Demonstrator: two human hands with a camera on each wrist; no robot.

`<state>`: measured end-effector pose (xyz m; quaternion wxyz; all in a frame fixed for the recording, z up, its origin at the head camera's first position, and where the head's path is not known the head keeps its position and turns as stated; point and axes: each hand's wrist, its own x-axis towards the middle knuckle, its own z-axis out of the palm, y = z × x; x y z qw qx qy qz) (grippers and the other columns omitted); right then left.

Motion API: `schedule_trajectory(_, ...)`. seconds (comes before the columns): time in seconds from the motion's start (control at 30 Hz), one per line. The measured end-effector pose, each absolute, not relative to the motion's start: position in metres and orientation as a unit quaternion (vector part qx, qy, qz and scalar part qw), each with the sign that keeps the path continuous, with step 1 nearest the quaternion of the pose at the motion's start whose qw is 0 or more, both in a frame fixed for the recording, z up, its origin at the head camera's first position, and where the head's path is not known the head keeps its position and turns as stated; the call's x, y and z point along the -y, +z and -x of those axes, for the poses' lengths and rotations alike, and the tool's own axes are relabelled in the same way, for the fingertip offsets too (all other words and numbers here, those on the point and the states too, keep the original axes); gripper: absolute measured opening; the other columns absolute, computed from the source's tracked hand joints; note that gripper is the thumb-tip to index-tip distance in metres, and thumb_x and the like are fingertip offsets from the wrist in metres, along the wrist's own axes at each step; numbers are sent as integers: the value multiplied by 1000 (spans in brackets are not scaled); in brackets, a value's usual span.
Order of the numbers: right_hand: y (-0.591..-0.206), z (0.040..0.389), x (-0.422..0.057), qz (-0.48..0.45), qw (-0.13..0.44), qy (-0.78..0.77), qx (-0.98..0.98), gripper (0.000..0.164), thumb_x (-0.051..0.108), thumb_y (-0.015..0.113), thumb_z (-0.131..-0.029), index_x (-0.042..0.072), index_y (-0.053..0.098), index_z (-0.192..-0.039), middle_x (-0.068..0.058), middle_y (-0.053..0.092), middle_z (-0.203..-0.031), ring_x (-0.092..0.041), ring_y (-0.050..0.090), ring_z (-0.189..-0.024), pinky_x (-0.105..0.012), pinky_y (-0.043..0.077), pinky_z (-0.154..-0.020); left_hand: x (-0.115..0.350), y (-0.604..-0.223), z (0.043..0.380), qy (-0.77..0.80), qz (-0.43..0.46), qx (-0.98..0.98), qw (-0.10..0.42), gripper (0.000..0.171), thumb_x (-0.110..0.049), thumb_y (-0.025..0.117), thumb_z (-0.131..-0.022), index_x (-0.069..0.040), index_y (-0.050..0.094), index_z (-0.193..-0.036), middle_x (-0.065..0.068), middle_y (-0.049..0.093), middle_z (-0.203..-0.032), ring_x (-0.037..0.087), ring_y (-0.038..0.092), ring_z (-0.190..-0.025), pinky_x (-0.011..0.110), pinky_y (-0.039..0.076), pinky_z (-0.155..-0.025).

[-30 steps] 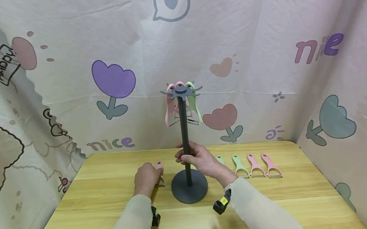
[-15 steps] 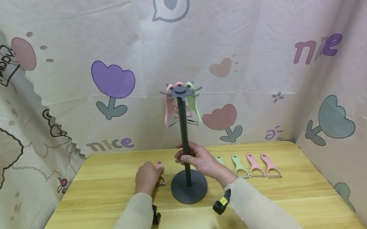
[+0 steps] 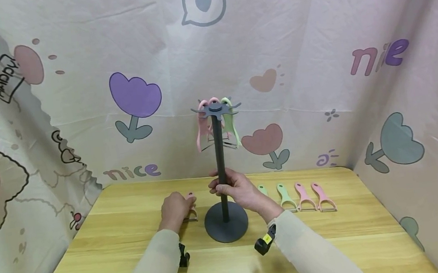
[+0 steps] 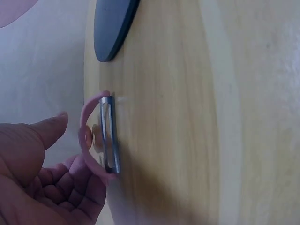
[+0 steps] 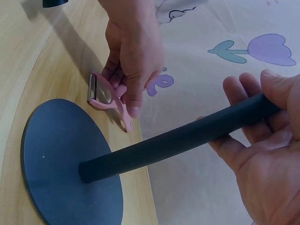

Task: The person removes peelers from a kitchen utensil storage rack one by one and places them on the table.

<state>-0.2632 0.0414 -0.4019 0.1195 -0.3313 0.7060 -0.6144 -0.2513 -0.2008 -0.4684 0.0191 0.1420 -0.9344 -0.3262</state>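
A dark grey hanging stand (image 3: 220, 163) with a round base (image 3: 227, 232) stands mid-table. My right hand (image 3: 241, 191) holds its pole, fingers and thumb around it. Left of the base, a pink peeler (image 4: 86, 154) with a metal blade lies at my left hand (image 3: 174, 211). In the left wrist view, the left thumb is spread apart from the peeler while the bent fingers are beside its loop. The right wrist view shows this peeler (image 5: 121, 110) by the left thumb. Pink peelers (image 3: 203, 129) and a green peeler (image 3: 234, 128) hang from the stand's hooks.
Right of the stand lie a green peeler (image 3: 285, 194) and two pink peelers (image 3: 303, 194), (image 3: 320, 192) in a row. Another green peeler (image 3: 262, 189) is partly hidden by the right hand. A printed curtain (image 3: 292, 33) encloses the wooden table (image 3: 133, 236).
The left hand shifts very slightly and its thumb lifts at the pink peeler's handle. The right hand and the stand stay put.
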Motion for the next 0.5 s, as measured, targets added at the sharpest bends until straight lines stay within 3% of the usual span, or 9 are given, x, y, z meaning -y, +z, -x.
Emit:
schedule_trajectory(0.33,-400,264,-41,319,112,-601,-724,36,8,64,-105,7,60,-141,-17,73,-123,-26,75,-114,-40,61,-100,200,-472,254,-300,-138,944,8,36,-30,75,-97,-8,68,-70,6,62,-68,24,54,-65,34,40,-59)
schedule_trajectory(0.5,-397,263,-40,325,107,-599,-724,41,6,62,-106,6,56,-147,-18,72,-127,-30,73,-120,-42,61,-100,199,-471,255,-296,-140,945,12,37,-30,76,-96,-8,67,-68,6,60,-67,23,54,-64,34,40,-59)
